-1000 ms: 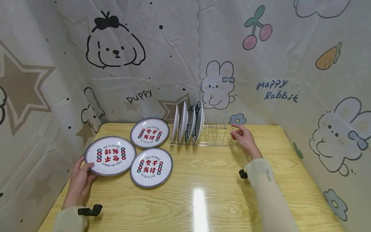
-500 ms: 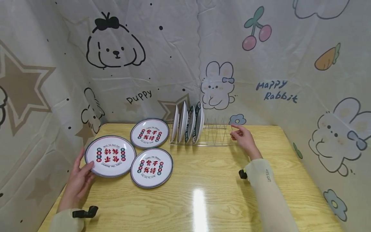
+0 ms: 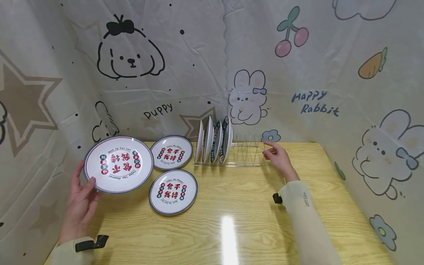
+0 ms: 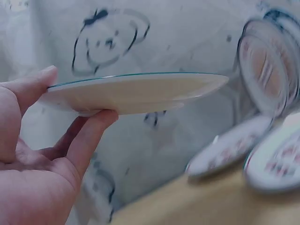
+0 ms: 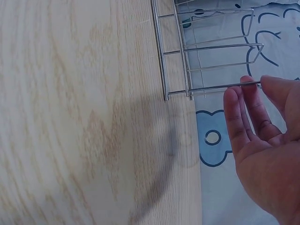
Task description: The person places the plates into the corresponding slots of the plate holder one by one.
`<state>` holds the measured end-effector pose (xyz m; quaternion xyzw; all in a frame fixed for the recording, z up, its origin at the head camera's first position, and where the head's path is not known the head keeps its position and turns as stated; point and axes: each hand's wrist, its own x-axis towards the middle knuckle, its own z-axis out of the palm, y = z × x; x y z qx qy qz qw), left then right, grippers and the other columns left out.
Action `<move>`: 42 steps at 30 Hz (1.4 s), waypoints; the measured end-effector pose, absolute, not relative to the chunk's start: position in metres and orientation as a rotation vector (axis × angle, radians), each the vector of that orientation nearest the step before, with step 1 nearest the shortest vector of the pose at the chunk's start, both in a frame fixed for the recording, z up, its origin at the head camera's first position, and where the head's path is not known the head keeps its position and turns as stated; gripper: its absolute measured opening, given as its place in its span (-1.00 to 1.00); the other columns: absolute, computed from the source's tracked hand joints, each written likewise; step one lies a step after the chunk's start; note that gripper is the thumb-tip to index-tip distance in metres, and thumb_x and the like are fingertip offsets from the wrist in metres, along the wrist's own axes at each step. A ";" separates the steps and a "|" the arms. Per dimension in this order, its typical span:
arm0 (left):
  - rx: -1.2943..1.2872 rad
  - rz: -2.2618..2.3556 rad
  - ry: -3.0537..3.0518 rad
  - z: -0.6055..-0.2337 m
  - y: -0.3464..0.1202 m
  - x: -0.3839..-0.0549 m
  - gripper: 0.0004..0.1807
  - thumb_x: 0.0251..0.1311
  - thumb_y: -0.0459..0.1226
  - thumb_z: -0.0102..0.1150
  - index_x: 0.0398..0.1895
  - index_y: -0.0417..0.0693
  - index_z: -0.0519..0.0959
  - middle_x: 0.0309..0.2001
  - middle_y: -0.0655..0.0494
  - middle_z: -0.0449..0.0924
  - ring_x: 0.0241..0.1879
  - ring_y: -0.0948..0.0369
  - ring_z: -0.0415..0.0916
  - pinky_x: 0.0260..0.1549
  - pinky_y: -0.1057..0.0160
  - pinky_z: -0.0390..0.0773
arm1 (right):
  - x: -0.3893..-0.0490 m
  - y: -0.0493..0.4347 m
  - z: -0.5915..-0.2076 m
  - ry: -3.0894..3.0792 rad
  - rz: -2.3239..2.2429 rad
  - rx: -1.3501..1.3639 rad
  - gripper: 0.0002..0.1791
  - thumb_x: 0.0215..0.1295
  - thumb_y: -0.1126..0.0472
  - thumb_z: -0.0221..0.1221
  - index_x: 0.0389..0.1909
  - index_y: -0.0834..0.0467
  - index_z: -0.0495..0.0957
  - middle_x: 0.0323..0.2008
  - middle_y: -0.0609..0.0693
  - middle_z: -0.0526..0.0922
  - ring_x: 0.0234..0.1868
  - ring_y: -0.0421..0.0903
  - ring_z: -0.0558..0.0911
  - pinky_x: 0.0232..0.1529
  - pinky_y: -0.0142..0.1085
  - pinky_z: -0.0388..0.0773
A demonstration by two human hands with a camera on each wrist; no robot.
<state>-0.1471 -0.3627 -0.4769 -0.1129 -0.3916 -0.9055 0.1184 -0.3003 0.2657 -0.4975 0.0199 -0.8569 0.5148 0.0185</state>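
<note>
My left hand (image 3: pixel 79 202) pinches the near left rim of a white plate (image 3: pixel 117 163) with a blue edge and red characters. In the left wrist view the thumb lies over the rim of this plate (image 4: pixel 140 91) and the fingers press its underside, with the plate up off the table. My right hand (image 3: pixel 278 160) is at the right end of a metal wire dish rack (image 3: pixel 245 165). The right wrist view shows the fingers and thumb pinching the end wire of the rack (image 5: pixel 211 87). Several plates (image 3: pixel 208 140) stand upright in the rack's left half.
Two similar plates lie flat on the wooden table (image 3: pixel 251 206), a back plate (image 3: pixel 171 152) beside the rack's left end and a front plate (image 3: pixel 173 192) nearer me. A printed curtain (image 3: pixel 195 84) encloses the table's back and sides.
My left hand has raised the plate off the table and moved it a little left and back, so it now overlaps the back plate's edge in view. The right hand stays at the rack.
</note>
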 end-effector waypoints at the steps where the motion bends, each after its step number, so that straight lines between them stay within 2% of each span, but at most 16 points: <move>1: -0.368 -2.650 -1.143 -0.472 -0.356 -0.148 -0.20 0.51 -0.63 -0.26 0.66 0.22 0.06 0.48 0.12 0.35 0.21 0.09 0.65 -0.04 0.21 0.75 | -0.300 0.266 -0.497 -2.660 1.606 0.060 -0.46 0.64 0.22 0.01 0.55 0.19 0.27 0.12 0.44 0.61 0.10 0.37 0.64 0.22 0.18 0.58; 6: -0.518 -2.663 -1.160 -0.453 -0.315 -0.154 -0.23 0.52 -0.61 -0.29 0.64 0.21 0.01 0.59 0.07 0.08 0.26 0.07 0.62 0.08 0.17 0.71 | -0.301 0.265 -0.498 -2.667 1.590 0.053 -0.47 0.64 0.21 0.01 0.55 0.19 0.28 0.11 0.43 0.61 0.10 0.35 0.65 0.22 0.18 0.59; 11: -0.622 -2.672 -1.213 -0.439 -0.266 -0.163 -0.30 0.52 -0.58 -0.21 0.55 0.22 0.06 0.61 -0.01 0.00 0.24 0.08 0.63 0.13 0.19 0.67 | -0.301 0.263 -0.499 -2.661 1.580 0.045 -0.48 0.64 0.20 0.01 0.54 0.17 0.31 0.09 0.40 0.63 0.09 0.32 0.67 0.21 0.15 0.61; 19: -0.666 -2.607 -1.430 -0.419 -0.181 -0.186 -0.26 0.51 -0.47 -0.01 0.57 0.33 0.04 0.56 -0.02 0.19 0.33 0.17 0.54 0.21 0.23 0.61 | -0.301 0.265 -0.499 -2.653 1.597 0.033 -0.48 0.65 0.19 0.00 0.54 0.17 0.30 0.11 0.41 0.62 0.11 0.32 0.65 0.21 0.10 0.63; 23: -0.651 -2.625 -1.493 -0.408 -0.141 -0.197 -0.24 0.48 -0.44 0.09 0.55 0.35 0.07 0.50 -0.07 0.28 0.25 0.20 0.58 0.12 0.30 0.66 | -0.301 0.267 -0.500 -2.639 1.627 0.040 -0.48 0.65 0.18 0.00 0.54 0.17 0.30 0.11 0.40 0.62 0.13 0.36 0.63 0.22 0.13 0.61; 26: -0.614 -2.593 -1.595 -0.400 -0.114 -0.204 -0.23 0.47 -0.47 0.09 0.55 0.36 0.07 0.43 -0.11 0.32 0.07 0.25 0.60 -0.11 0.43 0.67 | -0.301 0.267 -0.499 -2.640 1.635 0.056 -0.47 0.65 0.17 0.00 0.55 0.17 0.29 0.12 0.42 0.62 0.14 0.37 0.63 0.23 0.13 0.61; 29: -0.586 -2.503 -1.721 -0.394 -0.088 -0.213 -0.20 0.44 -0.50 0.11 0.55 0.34 0.08 0.41 -0.15 0.34 0.04 0.26 0.57 -0.13 0.46 0.64 | -0.302 0.267 -0.499 -2.636 1.639 0.061 -0.48 0.65 0.19 0.00 0.54 0.18 0.30 0.12 0.43 0.62 0.13 0.37 0.63 0.22 0.10 0.62; 33: -0.587 -2.329 -1.862 -0.389 -0.055 -0.229 -0.18 0.36 -0.48 0.24 0.54 0.28 0.15 0.29 -0.20 0.46 0.06 0.21 0.58 -0.02 0.38 0.67 | -0.302 0.267 -0.500 -2.625 1.635 0.060 -0.49 0.64 0.23 0.00 0.53 0.21 0.30 0.11 0.44 0.63 0.11 0.37 0.64 0.19 0.06 0.65; 36: -0.607 -2.199 -1.933 -0.387 -0.035 -0.239 -0.19 0.31 -0.44 0.33 0.52 0.24 0.21 0.19 -0.20 0.52 -0.04 0.17 0.56 -0.11 0.37 0.66 | -0.303 0.266 -0.500 -2.612 1.635 0.057 -0.49 0.64 0.24 0.01 0.52 0.22 0.32 0.09 0.44 0.64 0.09 0.35 0.66 0.16 0.00 0.68; 40: -0.620 -2.092 -1.975 -0.388 -0.011 -0.247 -0.20 0.26 -0.39 0.40 0.50 0.22 0.28 0.13 -0.16 0.49 -0.08 0.13 0.54 -0.17 0.34 0.68 | -0.303 0.266 -0.502 -2.575 1.671 0.069 -0.50 0.62 0.26 0.03 0.50 0.25 0.34 0.07 0.48 0.63 0.07 0.31 0.67 0.13 -0.05 0.70; 42: -0.620 -2.075 -1.979 -0.391 0.000 -0.249 -0.20 0.25 -0.38 0.43 0.49 0.22 0.29 0.11 -0.17 0.45 -0.08 0.13 0.54 -0.13 0.31 0.71 | -0.303 0.266 -0.502 -2.561 1.696 0.074 -0.50 0.62 0.27 0.03 0.50 0.26 0.34 0.08 0.50 0.61 0.07 0.30 0.67 0.13 -0.07 0.70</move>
